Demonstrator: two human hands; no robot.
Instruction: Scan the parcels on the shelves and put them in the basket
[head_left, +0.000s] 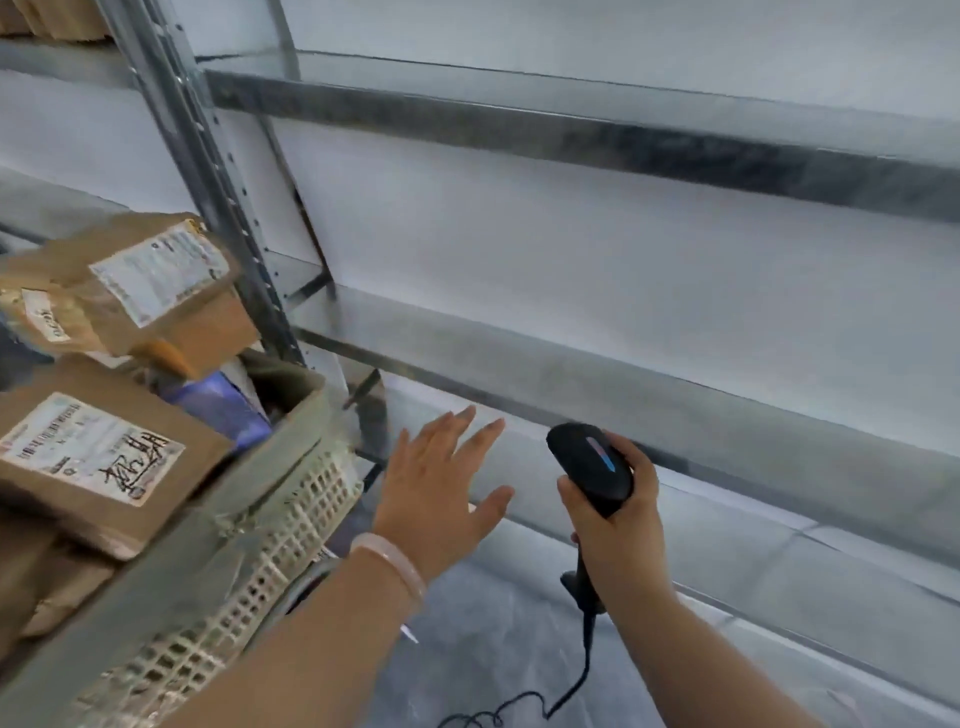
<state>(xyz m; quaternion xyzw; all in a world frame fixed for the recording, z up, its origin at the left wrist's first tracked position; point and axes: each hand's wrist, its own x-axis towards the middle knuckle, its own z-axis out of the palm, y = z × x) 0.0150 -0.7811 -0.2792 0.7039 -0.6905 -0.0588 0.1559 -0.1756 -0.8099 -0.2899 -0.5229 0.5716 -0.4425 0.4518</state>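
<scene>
- Shelving of grey metal (597, 132) fills the upper and right part of the view: two long shelves run from the middle out to the right edge, carried by a perforated upright post (223, 182) at left, with a pale wall behind.
- Nothing lies on the stretch of the lower shelf (623, 379) just beyond the hands.
- At lower left stands a white lattice basket (291, 530) with a grey rim, its left and bottom parts cut off by the frame edge.
- Brown parcels are heaped in the basket: one cardboard parcel (98, 462) at front bears a white label with dark handwritten characters; another parcel (150, 280) sits higher behind it, tilted, also labelled. Print on both labels is too blurred to read.
- Between them a blue-purple packet (218, 405) shows only in part.
- More brown cartons (47, 15) show at the top left corner, mostly cut off.
- The left hand (441, 478) hovers flat with fingers spread beside the basket, holding nothing; a pale bangle (389, 564) rings its wrist.
- The right hand (618, 525) is wrapped around the handle of a black barcode scanner (589, 462), head pointing up toward the lower shelf.
- Its black cable (566, 691) curls down and leaves the frame at the bottom.
</scene>
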